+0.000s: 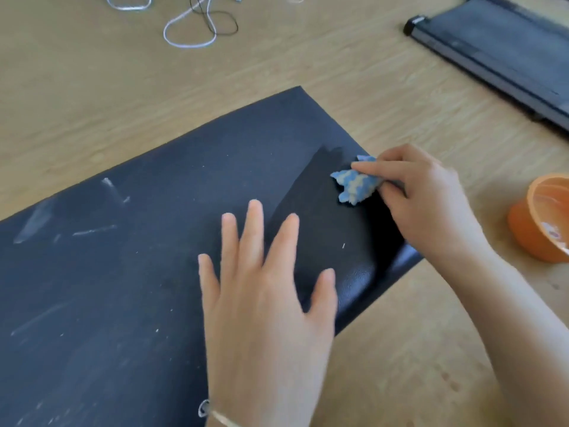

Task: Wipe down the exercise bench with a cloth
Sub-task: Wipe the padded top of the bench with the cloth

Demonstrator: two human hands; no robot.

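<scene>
The exercise bench (123,272) lies across the view from near left to far right, a black padded slab with a pebbled vinyl skin over a wood-look floor (92,87). The cloth (354,184) sits on the pad's far right corner, a small blue-and-beige wad with a wavy pattern. The right hand (431,204) pinches it, fingers curled round the bundle and pressing it onto the vinyl. The left hand (264,318) rests flat on the pad nearer the middle, fingers straight and spread, gripping nothing.

The cloth looks soft, light and probably damp (a darker, glossy swath spreads around it), so it should bunch easily and is best held by the gathered top. The pad seems firm with a little give, dimpling at its near right edge. Wet vinyl may be slick under the bracing palm.

Pale scuffs and specks (92,231) mark the unwiped left part. The bench's legs and left end are out of sight. An orange bowl (520,232) at the right is cut off, its contents unclear. Cables (191,29) and a dark flat machine (498,53) lie far off, only partly visible.
</scene>
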